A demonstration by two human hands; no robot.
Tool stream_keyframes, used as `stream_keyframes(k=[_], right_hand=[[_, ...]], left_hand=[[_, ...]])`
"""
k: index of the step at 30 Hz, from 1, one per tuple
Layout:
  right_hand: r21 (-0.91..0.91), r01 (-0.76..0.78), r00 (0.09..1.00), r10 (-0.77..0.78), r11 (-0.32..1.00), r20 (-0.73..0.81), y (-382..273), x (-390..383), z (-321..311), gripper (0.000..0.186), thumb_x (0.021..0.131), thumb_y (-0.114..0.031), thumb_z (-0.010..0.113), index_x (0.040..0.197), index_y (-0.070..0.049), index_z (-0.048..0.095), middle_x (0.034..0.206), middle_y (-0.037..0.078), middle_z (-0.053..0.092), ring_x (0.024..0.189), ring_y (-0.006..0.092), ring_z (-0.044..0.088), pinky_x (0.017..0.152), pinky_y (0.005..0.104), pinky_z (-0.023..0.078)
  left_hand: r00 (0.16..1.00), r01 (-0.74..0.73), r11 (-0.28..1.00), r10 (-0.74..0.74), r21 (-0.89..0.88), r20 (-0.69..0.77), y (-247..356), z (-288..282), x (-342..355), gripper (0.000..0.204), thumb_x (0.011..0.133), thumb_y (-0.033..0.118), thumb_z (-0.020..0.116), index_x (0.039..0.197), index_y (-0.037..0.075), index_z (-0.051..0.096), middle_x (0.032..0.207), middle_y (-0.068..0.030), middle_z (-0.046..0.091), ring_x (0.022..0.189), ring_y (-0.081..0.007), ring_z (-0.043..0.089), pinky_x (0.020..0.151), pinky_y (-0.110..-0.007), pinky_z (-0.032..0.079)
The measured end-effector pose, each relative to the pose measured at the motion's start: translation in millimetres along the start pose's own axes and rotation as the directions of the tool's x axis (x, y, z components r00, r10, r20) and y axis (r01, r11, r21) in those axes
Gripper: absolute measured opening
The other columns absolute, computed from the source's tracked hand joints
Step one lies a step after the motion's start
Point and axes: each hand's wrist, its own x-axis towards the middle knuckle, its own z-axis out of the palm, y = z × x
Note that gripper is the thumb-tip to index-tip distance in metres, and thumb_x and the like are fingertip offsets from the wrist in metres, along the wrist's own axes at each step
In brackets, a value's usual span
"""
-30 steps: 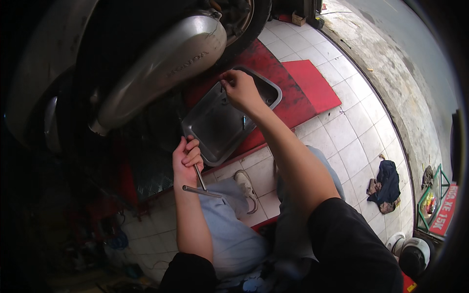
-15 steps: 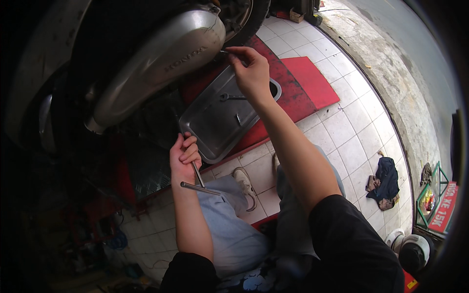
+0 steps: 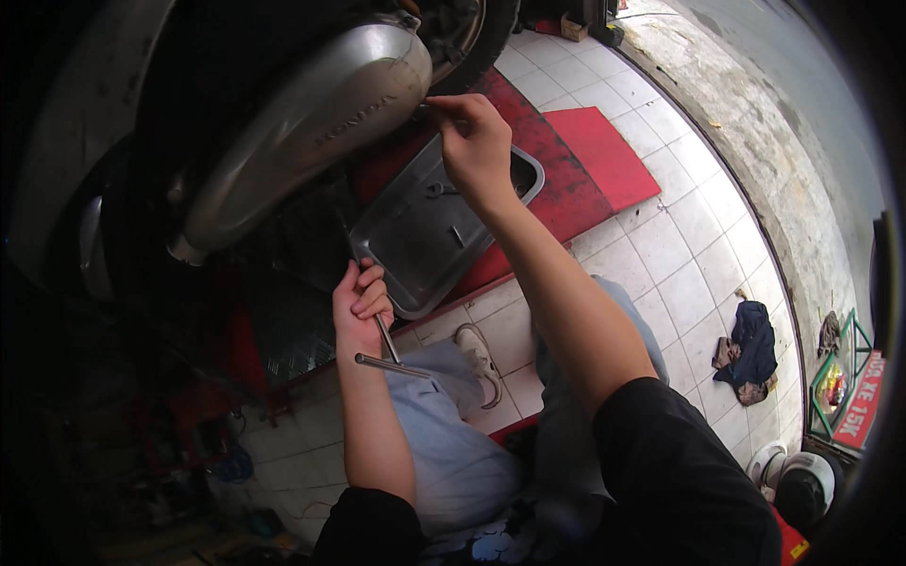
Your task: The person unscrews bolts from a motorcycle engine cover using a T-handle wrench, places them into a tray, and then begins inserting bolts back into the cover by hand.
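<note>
My left hand (image 3: 363,297) is closed around the shaft of a T-handle wrench (image 3: 389,366); its crossbar hangs below my fist, over my wrist and thigh. At the rear lower edge of a silver engine side cover (image 3: 302,127), my right hand (image 3: 477,146) pinches with thumb and forefinger. A small metal piece shows faintly at those fingertips, against the cover; its kind is too small to tell. Under my right hand lies a grey metal tray (image 3: 401,250). It holds an open-end wrench (image 3: 440,190), partly behind my hand, and a small metal pin-like part (image 3: 458,233).
The tray rests on a red lift platform (image 3: 557,141) beneath the motorbike, whose wheel (image 3: 477,47) is at the top. White floor tiles (image 3: 679,241) spread to the right, with a dark cloth (image 3: 750,344) on them. A green-framed stand (image 3: 840,387) is at the far right.
My right fingertips have moved slightly left, closer against the cover's edge, so less of the small metal piece shows. My left hand still holds the T-handle wrench in nearly the same place.
</note>
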Motion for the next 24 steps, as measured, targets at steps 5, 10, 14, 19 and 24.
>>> stream_keyframes(k=[5,10,14,19,24], right_hand=[[-0.036,-0.006,1.000,0.005,0.999,-0.019,2.5,-0.1,-1.5,0.017,0.082,0.003,0.064,0.096,-0.002,0.071,0.090,0.012,0.064,0.077,0.0234,0.065,0.071,0.0311,0.051],[-0.083,0.072,0.997,-0.068,0.994,0.048,-1.8,-6.0,1.7,0.015,0.081,0.002,0.066,0.095,-0.002,0.070,0.089,0.012,0.064,0.077,0.0241,0.065,0.070,0.0310,0.051],[-0.021,-0.086,0.994,0.087,0.996,0.060,4.9,-4.0,11.1,0.014,0.081,-0.003,0.071,0.094,-0.001,0.069,0.089,0.011,0.069,0.080,0.0209,0.067,0.072,0.0295,0.052],[0.171,-0.481,0.870,0.443,0.860,0.217,14.8,18.4,4.6,0.034,0.078,-0.007,0.080,0.104,0.006,0.062,0.089,0.010,0.071,0.077,0.0146,0.068,0.066,0.0258,0.055],[0.018,-0.537,0.806,0.507,0.843,0.305,20.5,16.7,3.4,0.049,0.080,-0.026,0.081,0.110,0.006,0.060,0.088,0.009,0.069,0.077,0.0134,0.066,0.063,0.0251,0.054]], left_hand=[[1.000,-0.001,1.000,0.002,-0.018,0.023,-2.4,1.9,1.8,0.029,0.105,0.028,0.040,0.096,0.002,0.051,0.072,-0.0014,0.045,0.038,-0.0048,0.033,0.032,-0.017,0.027],[0.989,-0.032,0.994,0.047,-0.104,0.143,-9.0,5.2,1.1,0.031,0.105,0.029,0.040,0.094,0.002,0.051,0.071,-0.0016,0.045,0.037,-0.0055,0.034,0.031,-0.017,0.027],[0.965,-0.077,0.978,0.122,-0.193,0.231,-14.6,6.4,8.2,0.030,0.104,0.026,0.039,0.095,0.001,0.053,0.075,-0.0028,0.051,0.038,-0.0046,0.035,0.031,-0.016,0.029],[0.943,-0.167,0.958,0.224,-0.234,0.244,-8.9,13.0,28.4,0.030,0.103,0.023,0.042,0.101,-0.001,0.059,0.112,-0.0117,0.061,0.043,-0.0023,0.039,0.035,-0.013,0.033],[0.904,-0.330,0.903,0.386,-0.276,0.182,-2.0,27.3,47.6,0.027,0.102,0.020,0.043,0.104,-0.001,0.060,0.140,-0.0192,0.048,0.056,-0.0045,0.044,0.039,-0.013,0.040]])
